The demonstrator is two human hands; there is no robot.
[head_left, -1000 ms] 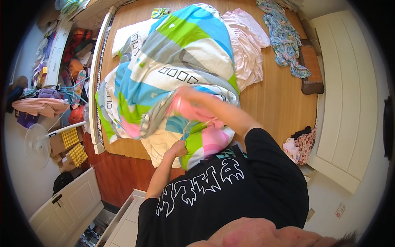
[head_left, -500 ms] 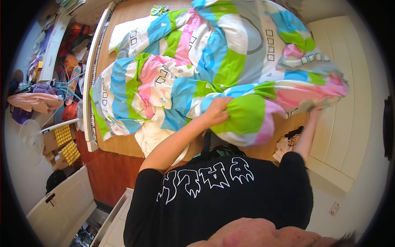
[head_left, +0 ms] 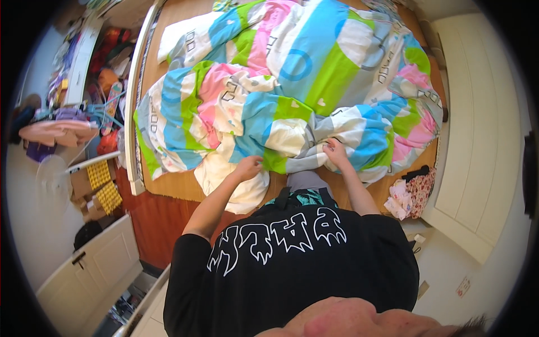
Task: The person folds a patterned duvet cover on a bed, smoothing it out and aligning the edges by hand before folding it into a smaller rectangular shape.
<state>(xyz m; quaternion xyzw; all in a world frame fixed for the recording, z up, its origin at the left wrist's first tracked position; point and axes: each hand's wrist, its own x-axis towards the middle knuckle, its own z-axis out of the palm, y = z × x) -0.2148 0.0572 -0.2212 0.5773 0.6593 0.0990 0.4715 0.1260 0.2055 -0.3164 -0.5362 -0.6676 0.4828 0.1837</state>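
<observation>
A quilt (head_left: 314, 62) with blue, green, pink, white and grey blocks lies rumpled across the wooden bed board. My left hand (head_left: 249, 167) is at its near edge, fingers curled on the blue and green cloth. To the right, my right hand (head_left: 336, 151) pinches a grey and white fold of the same quilt. Between the two hands the near edge sags in loose folds. A plain cream cloth (head_left: 233, 182) sticks out from under the quilt beside my left forearm.
Folded clothes (head_left: 412, 194) lie at the board's near right corner. A cream headboard-like panel (head_left: 469, 129) stands on the right. A white bed rail (head_left: 135, 112) bounds the left side, with a fan (head_left: 53, 180) and cluttered shelves beyond. An open white door (head_left: 90, 275) is at lower left.
My right hand has come in from the far right toward the middle, and my left hand has moved left and nearer. The lifted, billowing right part of the quilt has settled onto the bed.
</observation>
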